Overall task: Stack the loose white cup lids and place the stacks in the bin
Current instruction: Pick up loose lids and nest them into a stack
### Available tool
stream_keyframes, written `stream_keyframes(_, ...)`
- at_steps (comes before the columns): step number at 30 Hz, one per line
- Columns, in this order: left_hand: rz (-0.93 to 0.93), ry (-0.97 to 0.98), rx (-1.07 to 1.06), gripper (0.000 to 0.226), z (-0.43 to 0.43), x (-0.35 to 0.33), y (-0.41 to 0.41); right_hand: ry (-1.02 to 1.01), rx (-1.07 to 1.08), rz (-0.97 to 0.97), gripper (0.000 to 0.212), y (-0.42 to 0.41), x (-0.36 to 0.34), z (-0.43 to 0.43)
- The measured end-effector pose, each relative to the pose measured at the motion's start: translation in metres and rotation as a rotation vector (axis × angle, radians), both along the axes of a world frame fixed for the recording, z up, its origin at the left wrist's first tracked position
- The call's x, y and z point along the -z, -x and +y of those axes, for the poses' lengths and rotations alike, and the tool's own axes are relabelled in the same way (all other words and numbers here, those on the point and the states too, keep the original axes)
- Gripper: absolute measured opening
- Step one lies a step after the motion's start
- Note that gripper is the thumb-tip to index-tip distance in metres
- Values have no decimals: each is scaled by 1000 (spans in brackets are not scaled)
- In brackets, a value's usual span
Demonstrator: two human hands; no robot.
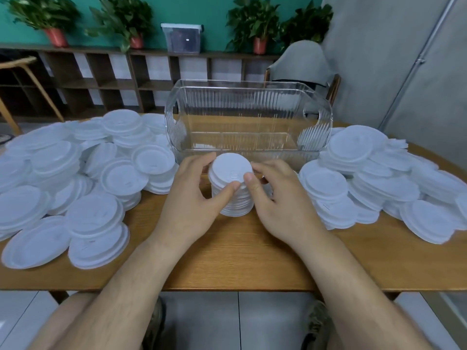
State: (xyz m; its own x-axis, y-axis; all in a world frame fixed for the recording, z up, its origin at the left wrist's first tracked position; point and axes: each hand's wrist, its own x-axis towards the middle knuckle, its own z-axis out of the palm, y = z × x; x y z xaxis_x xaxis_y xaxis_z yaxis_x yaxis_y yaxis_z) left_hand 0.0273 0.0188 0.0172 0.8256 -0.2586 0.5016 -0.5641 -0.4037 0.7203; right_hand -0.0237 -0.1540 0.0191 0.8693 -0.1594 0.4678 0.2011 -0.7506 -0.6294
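Note:
A tall stack of white cup lids [231, 170] stands on the wooden table [227, 261], just in front of the clear ribbed plastic bin [249, 114]. My left hand [194, 200] wraps the stack's left side, thumb on the top lid's near edge. My right hand [280, 198] grips the right side, thumb also on the top lid. The bin holds nothing. Loose white lids lie in a big heap on the left [75, 178] and another heap on the right [379, 180].
A grey chair [303, 61] stands behind the bin on the right. A low wooden shelf [121, 79] with potted plants and a dark storage box runs along the green wall. The table's near edge is at the bottom, my knees below it.

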Motion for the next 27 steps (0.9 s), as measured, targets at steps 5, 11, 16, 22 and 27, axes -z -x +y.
stream_keyframes(5, 54, -40, -3, 56, -1, 6, -1, -49, -17, 51, 31, -5, 2, -4)
stream_keyframes(11, 104, -32, 4, 54, 0, 7, 0, -108, -6, 92, 35, -6, 5, -3)
stream_keyframes(16, 150, -14, 10, 58, 0, 7, -1, -105, -7, 120, 44, -4, 8, -3)
stream_keyframes(22, 188, -48, 32, 60, 4, 9, -2, -37, -45, 137, 53, -1, 9, -2)
stream_keyframes(27, 135, -91, 27, 62, 8, 6, 3, 100, 18, 83, 55, 2, 3, 0)
